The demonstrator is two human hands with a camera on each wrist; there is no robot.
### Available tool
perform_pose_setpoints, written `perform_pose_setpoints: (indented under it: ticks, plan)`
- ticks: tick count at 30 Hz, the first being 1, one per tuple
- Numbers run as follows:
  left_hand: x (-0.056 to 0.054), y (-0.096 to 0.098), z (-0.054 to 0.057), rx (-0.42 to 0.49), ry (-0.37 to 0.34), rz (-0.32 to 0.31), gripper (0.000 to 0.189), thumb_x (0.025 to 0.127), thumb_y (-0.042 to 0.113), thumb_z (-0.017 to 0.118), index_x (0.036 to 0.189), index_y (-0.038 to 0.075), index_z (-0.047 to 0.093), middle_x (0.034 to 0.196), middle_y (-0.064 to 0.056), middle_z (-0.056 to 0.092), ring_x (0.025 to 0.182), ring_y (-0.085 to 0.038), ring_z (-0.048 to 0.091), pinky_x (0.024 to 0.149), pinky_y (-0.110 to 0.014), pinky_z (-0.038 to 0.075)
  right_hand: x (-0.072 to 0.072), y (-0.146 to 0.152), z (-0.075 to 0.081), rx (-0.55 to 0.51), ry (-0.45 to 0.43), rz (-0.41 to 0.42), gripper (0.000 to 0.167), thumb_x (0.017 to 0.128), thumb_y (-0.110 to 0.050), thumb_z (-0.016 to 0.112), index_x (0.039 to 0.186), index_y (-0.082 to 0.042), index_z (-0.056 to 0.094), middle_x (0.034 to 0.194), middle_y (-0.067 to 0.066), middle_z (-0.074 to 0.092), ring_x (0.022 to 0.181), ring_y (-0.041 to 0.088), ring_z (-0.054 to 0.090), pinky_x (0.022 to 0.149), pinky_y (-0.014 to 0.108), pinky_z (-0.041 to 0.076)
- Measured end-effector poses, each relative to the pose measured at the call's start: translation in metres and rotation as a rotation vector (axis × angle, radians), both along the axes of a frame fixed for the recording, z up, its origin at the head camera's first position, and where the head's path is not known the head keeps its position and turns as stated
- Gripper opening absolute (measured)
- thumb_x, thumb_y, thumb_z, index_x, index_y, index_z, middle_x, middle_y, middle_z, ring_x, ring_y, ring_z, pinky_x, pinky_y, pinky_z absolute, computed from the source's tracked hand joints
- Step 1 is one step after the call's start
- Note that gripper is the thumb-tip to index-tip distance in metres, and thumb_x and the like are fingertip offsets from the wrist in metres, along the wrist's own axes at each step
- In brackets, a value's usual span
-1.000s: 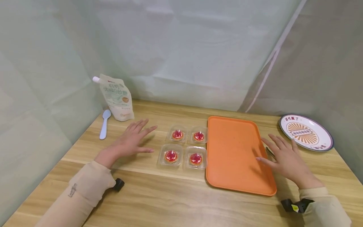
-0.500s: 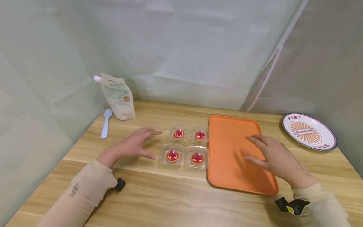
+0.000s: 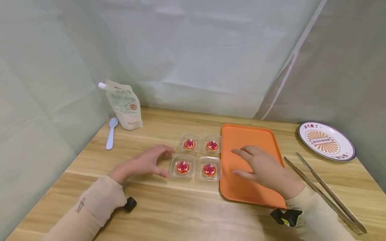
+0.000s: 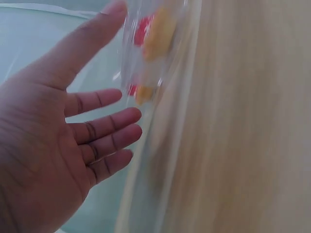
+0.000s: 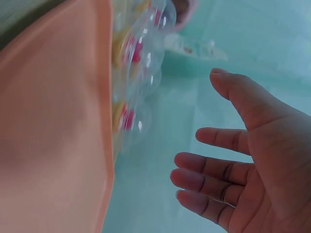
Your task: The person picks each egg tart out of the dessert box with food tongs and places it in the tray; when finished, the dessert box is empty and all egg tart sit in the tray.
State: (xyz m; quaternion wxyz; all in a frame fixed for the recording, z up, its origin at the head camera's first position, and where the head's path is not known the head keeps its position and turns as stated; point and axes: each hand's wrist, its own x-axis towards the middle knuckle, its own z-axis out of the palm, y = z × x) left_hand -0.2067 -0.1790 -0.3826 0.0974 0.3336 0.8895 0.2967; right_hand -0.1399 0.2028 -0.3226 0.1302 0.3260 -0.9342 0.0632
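Several clear plastic boxes sit close together mid-table, each with a small red-topped tart. My left hand (image 3: 146, 163) is at their left side, fingers loosely bent, holding nothing. Its thumb is nearest the front-left box (image 3: 182, 167); in the left wrist view the thumb tip overlaps that box's edge, and I cannot tell whether they touch. My right hand (image 3: 265, 170) hovers over the orange tray (image 3: 233, 142), thumb and fingers spread apart with nothing between them. It points toward the front-right box (image 3: 209, 170) beside the tray's left rim. Both palms face each other.
Metal tongs (image 3: 330, 191) lie right of the tray, partly under the right sleeve. A patterned plate (image 3: 324, 140) stands at the back right. At the back left are a spouted pouch (image 3: 125, 105) and a light-blue spoon (image 3: 110, 134). Cloth walls enclose the table.
My right hand has moved left across the tray, uncovering the tongs. My left hand has moved slightly right and nearer the boxes, its fingers bending more. The boxes have not moved.
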Motion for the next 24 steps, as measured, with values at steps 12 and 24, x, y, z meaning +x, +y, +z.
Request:
perform_pose_setpoints:
  ticks: [12,24]
  plan:
    - [0.006,0.008,-0.013,0.081,0.006,-0.009,0.085,0.064,0.035,0.088,0.130,-0.002,0.048,0.113,-0.008,0.060,0.103,-0.021,0.056,0.093,-0.037,0.050,-0.007,-0.051,0.004,0.014,-0.096,0.052,0.061,0.083,-0.048,0.069,0.129,-0.010,0.059,0.109,0.002,0.061,0.098,0.017,0.061,0.084,0.035,0.053]
    - [0.002,0.007,-0.018,0.089,0.003,0.002,0.086,0.063,0.038,0.088,0.130,0.000,0.050,0.115,-0.006,0.058,0.104,-0.018,0.054,0.094,-0.034,0.048,-0.023,-0.087,-0.001,0.035,-0.166,0.130,0.057,0.085,-0.045,0.068,0.128,-0.008,0.059,0.112,0.005,0.061,0.100,0.019,0.058,0.089,0.035,0.052]
